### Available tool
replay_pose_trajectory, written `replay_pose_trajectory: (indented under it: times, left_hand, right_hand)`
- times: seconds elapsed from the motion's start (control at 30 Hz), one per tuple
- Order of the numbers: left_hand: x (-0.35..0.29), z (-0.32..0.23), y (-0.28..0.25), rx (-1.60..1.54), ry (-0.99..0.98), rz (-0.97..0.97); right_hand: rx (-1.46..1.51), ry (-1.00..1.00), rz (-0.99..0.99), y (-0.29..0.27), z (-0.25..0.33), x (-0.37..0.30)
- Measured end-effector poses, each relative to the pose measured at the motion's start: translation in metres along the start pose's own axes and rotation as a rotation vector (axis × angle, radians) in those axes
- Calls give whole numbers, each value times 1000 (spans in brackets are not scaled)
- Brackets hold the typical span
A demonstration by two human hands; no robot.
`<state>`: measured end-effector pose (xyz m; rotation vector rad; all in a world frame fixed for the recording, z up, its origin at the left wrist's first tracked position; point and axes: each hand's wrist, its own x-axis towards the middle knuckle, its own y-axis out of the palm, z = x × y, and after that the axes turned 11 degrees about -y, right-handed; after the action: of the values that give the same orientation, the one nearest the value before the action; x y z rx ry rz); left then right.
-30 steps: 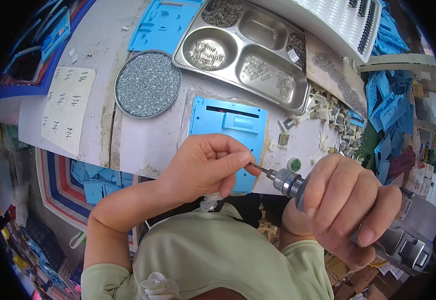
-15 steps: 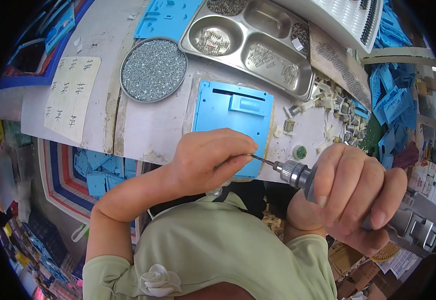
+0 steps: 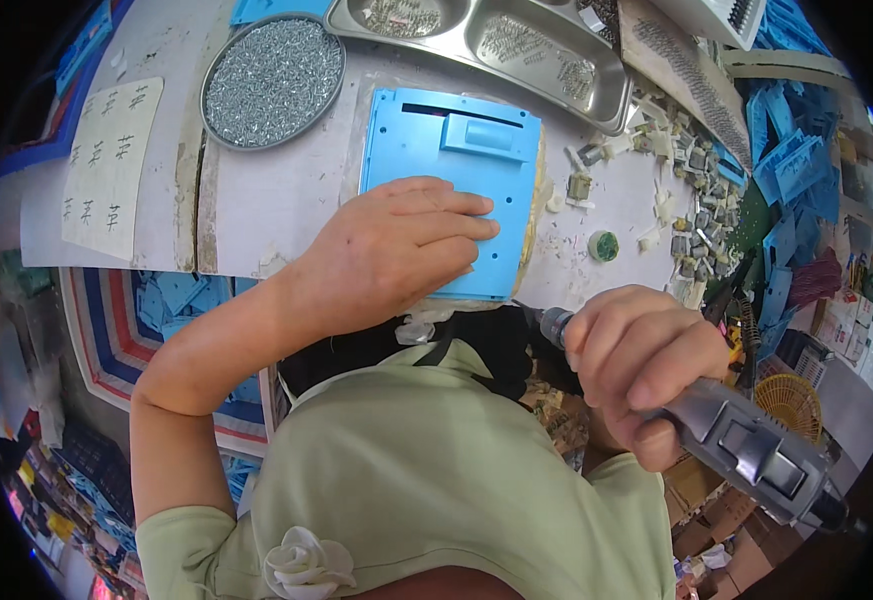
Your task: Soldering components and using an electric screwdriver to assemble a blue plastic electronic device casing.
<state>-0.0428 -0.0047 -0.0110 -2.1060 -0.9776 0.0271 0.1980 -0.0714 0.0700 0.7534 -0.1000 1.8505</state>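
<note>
Pale worktable (image 3: 276, 205) fills the upper middle of the view, with a steel tray (image 3: 611, 90) by its far edge. At the table's near edge lies a blue panel (image 3: 476, 175), flat, its slightly longer side seeming to run from near edge to far. The left hand (image 3: 386, 245) is the nearer: palm down across the panel's near left part, fingers close together and pointing toward its right edge; whether it pinches anything beneath cannot be told. Well apart from it, the right hand (image 3: 646, 360) is wrapped around a grey power driver (image 3: 746, 445), off the table's near edge and beyond the panel's near right corner. The driver slants, its body low to the right and its nose aimed up and left toward that corner; contact there is unclear.
</note>
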Motion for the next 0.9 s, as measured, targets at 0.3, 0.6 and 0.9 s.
replay_pose_trajectory:
  times: [0.3,0.6,0.9]
  left_hand:
    - [-3,-3,0,-31,-77,3]
    - [-3,4,6,-65,-45,-50]
    - [-6,8,10,-42,-64,-24]
  right_hand:
    - [-203,5,186,11,-15,2]
    - [-119,-48,130,0,-21,28]
    - [-130,30,166,-2,-33,39]
